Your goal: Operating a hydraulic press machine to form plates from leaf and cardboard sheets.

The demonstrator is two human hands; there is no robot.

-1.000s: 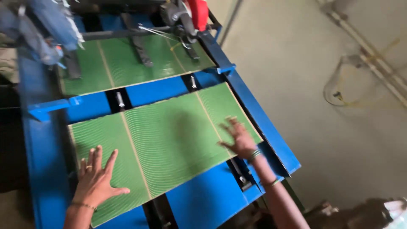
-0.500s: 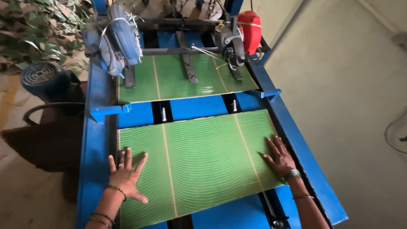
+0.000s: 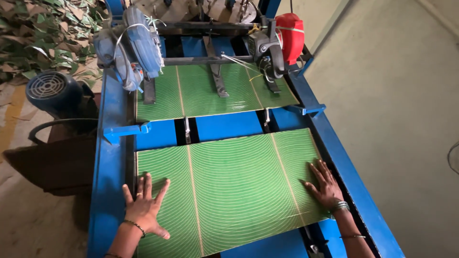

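Observation:
A large green sheet (image 3: 229,186) printed like a leaf, with curved pale lines and two tan stripes, lies flat on a blue machine table (image 3: 110,191). My left hand (image 3: 146,208) presses flat on the sheet's near left part, fingers spread. My right hand (image 3: 325,184) lies flat on its right edge, close to the table's blue side rail (image 3: 344,167). A second green sheet (image 3: 210,91) lies farther back under the cutting heads.
A blue circular saw (image 3: 129,45) sits at the back left, a red and black one (image 3: 279,40) at the back right, on a dark crossbar. A motor (image 3: 50,91) and piled leaf scraps (image 3: 43,33) lie left on the floor. Grey concrete floor lies to the right.
The view has swung left and steadied, bringing the whole table and both saws into sight. Both hands stay flat on the near green sheet, which looks a little farther forward.

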